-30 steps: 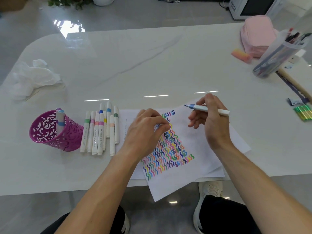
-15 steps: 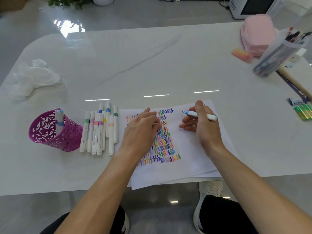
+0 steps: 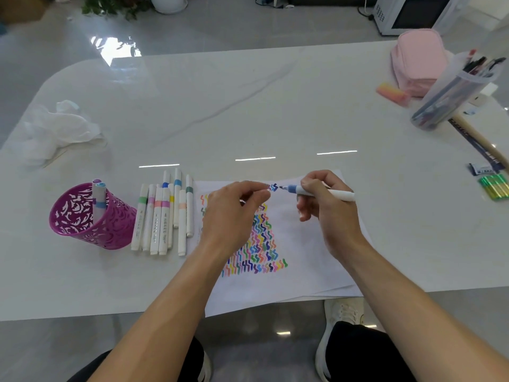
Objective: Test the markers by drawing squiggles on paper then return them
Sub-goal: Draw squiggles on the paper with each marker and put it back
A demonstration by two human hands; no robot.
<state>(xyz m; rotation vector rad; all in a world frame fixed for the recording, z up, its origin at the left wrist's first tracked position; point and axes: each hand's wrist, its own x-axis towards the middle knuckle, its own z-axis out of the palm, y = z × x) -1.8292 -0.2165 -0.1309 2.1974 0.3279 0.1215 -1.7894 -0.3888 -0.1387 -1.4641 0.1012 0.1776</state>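
Paper: the paper [image 3: 303, 271] sits lower middle of the frame, its near edge hanging off the table [image 3: 248, 106]. The squiggles [image 3: 259, 244] fill its left part.
Left hand: our left hand [image 3: 234, 213] rests on top of the squiggles, fingertips bunched up near the top row. It looks like a pinch, but we honestly can't tell if there's a cap in there.
Right hand: our right hand [image 3: 330, 213] is just right of it, fingers wrapped round the blue marker [image 3: 319, 192] in a writing grip.
Marker axis: it lies nearly flat, left to right, tip pointing left, just beside the last dark squiggle of the top row. We can't tell if the tip is touching.
Next, we reckon: the right hand draws while the left pins the sheet.
Return spot: the loose markers [image 3: 162, 216] lie in a row left of the paper, and the purple cup [image 3: 91, 219] is further left. The left hand is nearer both.
Far stuff: there's a white wad [image 3: 55, 128] upper left, and a pink pouch [image 3: 418, 62] and pen holder [image 3: 454, 92] upper right.
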